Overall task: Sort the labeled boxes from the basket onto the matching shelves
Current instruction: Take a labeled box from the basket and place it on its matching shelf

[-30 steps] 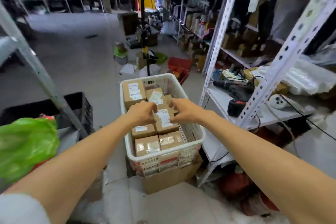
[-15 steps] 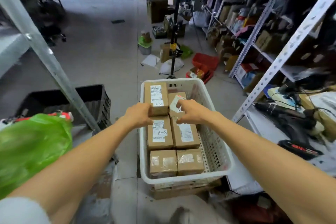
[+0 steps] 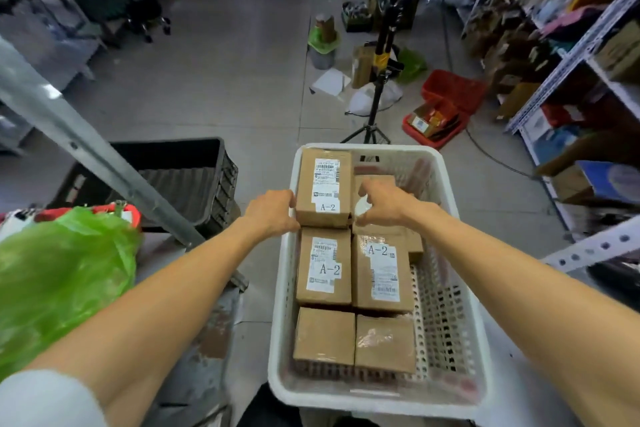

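Head view: we count at least six boxes (image 3: 323, 270) lying in the basket (image 3: 381, 404), so we judge sorting barely begun. Left hand (image 3: 273, 213) grips the A-2 box (image 3: 323, 187) at the basket's far end. Right hand (image 3: 384, 201) curls at its other edge, grip unclear.

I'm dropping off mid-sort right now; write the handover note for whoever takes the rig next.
Left grip holds the left side of the far A-2 box, which sits in the white basket.
Right grip is curled over a brown box beside it; hold unclear.
Also in the basket: middle-left A-2 box, middle-right A-2 box, near-left box and near-right box, neither showing a label.
Done: no box seen shelved.
Left: lift out the far A-2 box, find shelf A-2, then sort the rest.
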The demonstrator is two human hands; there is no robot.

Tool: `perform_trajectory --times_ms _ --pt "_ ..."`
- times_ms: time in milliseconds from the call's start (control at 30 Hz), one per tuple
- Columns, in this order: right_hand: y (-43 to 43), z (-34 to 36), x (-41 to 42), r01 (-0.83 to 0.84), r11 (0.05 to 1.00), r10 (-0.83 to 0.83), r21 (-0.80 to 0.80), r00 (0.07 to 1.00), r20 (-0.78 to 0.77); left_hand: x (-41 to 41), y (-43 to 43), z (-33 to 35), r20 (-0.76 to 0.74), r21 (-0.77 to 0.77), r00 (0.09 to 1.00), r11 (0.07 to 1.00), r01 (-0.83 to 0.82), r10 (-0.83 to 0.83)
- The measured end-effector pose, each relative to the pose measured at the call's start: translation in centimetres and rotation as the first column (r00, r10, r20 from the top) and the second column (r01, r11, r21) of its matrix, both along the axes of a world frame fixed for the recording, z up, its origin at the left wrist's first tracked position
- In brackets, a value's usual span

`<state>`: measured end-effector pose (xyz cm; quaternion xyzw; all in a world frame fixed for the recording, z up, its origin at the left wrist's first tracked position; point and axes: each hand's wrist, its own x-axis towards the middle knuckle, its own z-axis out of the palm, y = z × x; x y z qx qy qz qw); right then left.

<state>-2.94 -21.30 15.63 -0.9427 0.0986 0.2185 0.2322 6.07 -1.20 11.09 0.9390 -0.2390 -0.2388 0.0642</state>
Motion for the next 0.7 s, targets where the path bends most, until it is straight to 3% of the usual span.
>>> perform_trajectory --times_ms 200,433,567,700 --pt "-2.1 -4.5 5.1 0.125 0.990 -0.123 0.058 0.991 -0.051 5.7 -2.8 -4.0 -0.034 0.026 0.999 1.000 0.015 -0.014" --pt "-2.3 -12.5 11.4 0.321 0.944 -0.305 0.077 0.938 -0.168 11.0 -6.4 -10.2 -0.223 0.028 0.975 0.999 -0.018 0.024" --pt "-1.8 -16.5 14.0 0.510 0.847 -0.485 0.147 0.856 -0.176 12.6 -7.8 -12.2 -0.289 0.041 0.953 0.996 -0.084 0.092" --pt "-2.1 -18.8 14.9 0.669 0.707 -0.635 0.230 0.743 -0.211 13.2 -9.1 -13.3 -0.388 -0.038 0.913 0.987 -0.155 0.128"
